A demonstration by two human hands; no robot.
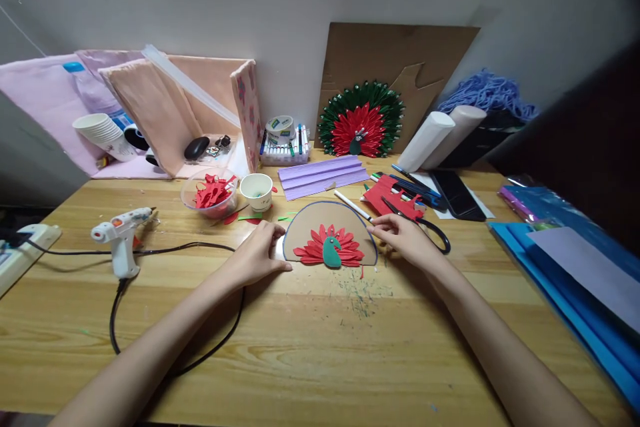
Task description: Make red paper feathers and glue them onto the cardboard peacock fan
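A cardboard half-circle (305,227) with a dark blue rim is between my hands, its straight side toward me. Red petal-like pieces (313,250) fan out on it behind a green bird-shaped cutout (331,253). My left hand (260,250) holds its left edge, thumb low and fingers higher; something white shows in the gap between them. At the right edge, my right hand (397,235) pinches the border with thumb and forefinger. A white marker (353,205) ends beside those fingertips. Black-handled scissors (437,233) lie just behind the right hand, partly over red scrap (387,197).
A glue gun (120,237) stands left, its black cord looping across the table. Behind are a bowl of red scraps (210,193), a paper cup (257,192) and purple paper (323,177). A green-and-red fan (361,121) leans on cardboard. Blue sheets (545,280) lie right.
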